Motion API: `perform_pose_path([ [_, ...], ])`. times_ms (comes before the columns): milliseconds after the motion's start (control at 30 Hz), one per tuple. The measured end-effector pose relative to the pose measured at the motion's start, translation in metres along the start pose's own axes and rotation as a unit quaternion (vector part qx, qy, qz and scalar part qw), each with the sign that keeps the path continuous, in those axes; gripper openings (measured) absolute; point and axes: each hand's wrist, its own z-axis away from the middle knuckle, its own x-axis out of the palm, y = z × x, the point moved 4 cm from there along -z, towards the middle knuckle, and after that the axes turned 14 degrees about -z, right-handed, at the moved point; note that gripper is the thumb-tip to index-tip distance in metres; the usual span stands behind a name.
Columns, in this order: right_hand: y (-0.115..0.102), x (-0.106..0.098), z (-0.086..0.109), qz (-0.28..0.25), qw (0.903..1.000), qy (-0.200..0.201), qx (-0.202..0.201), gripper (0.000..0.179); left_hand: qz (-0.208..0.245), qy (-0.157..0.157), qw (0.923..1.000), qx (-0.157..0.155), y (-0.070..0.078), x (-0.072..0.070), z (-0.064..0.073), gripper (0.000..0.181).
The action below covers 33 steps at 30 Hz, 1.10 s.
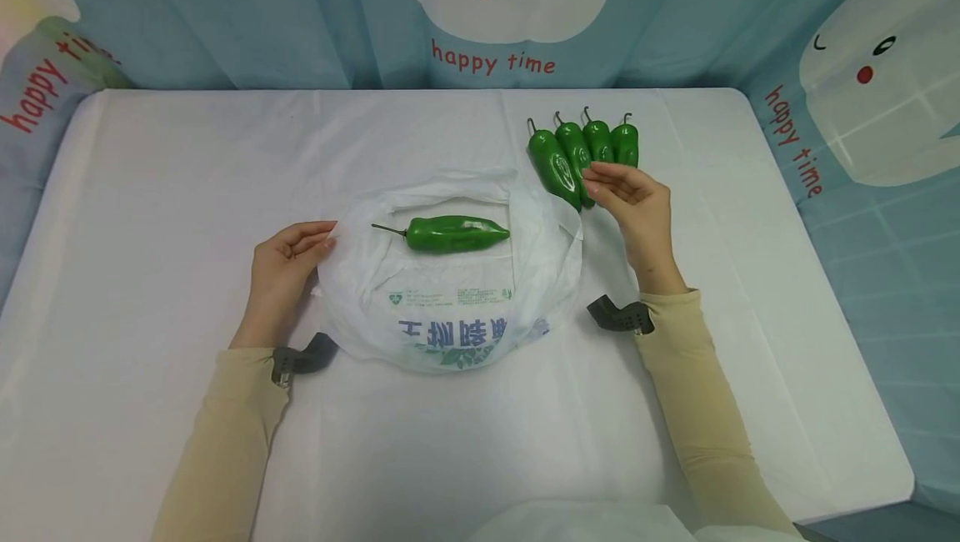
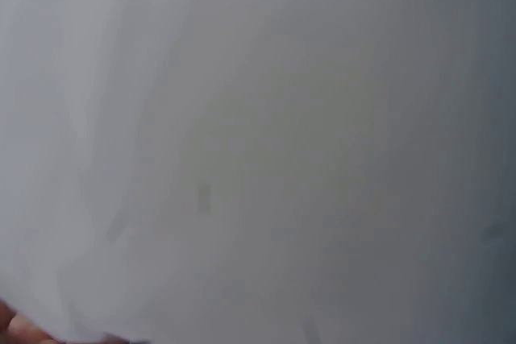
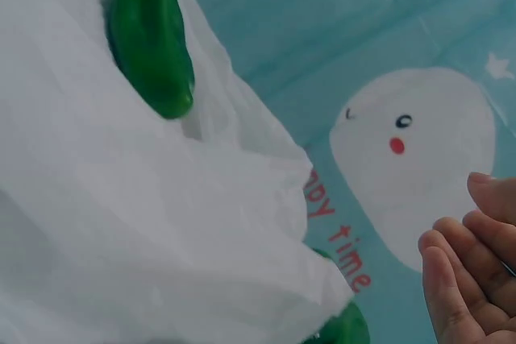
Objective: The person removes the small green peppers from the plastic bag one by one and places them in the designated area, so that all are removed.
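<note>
A white plastic bag (image 1: 547,267) with blue and green print lies spread on the table, its mouth facing up. One long green pepper (image 1: 453,235) rests in the mouth, stem to the left; the right wrist view shows this pepper (image 3: 149,38) over the bag's folds. My left hand (image 1: 281,275) pinches the bag's left edge between thumb and fingers. Right of the bag, my right hand (image 1: 637,208) holds nothing, its fingers loosely bent. Its fingertips overlap a row of several green peppers (image 1: 553,165) in the head view. White plastic fills most of the left wrist view.
A white cloth covers the table (image 1: 150,175). Blue curtains (image 1: 300,17) with cartoon prints hang along its back and sides. Dark wrist mounts (image 1: 306,354) sit on both sleeves. Pale fabric (image 1: 577,524) shows at the front edge.
</note>
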Motion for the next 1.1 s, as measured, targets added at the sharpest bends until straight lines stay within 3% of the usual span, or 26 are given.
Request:
perform_pose_path([
  [467,0.008,0.032,0.013,0.016,0.9954,-0.091,0.024,0.031,0.007,0.0,0.9999,0.007,-0.002,0.0,-0.001,0.031],
  [733,0.018,0.048,0.022,0.063,0.9792,-0.182,0.062,0.036,0.009,-0.002,1.0,-0.001,-0.001,0.001,0.0,0.032],
  [1100,0.029,0.061,0.028,0.085,0.9697,-0.224,0.047,0.033,0.006,-0.006,0.9999,-0.008,0.001,0.0,0.001,0.032],
])
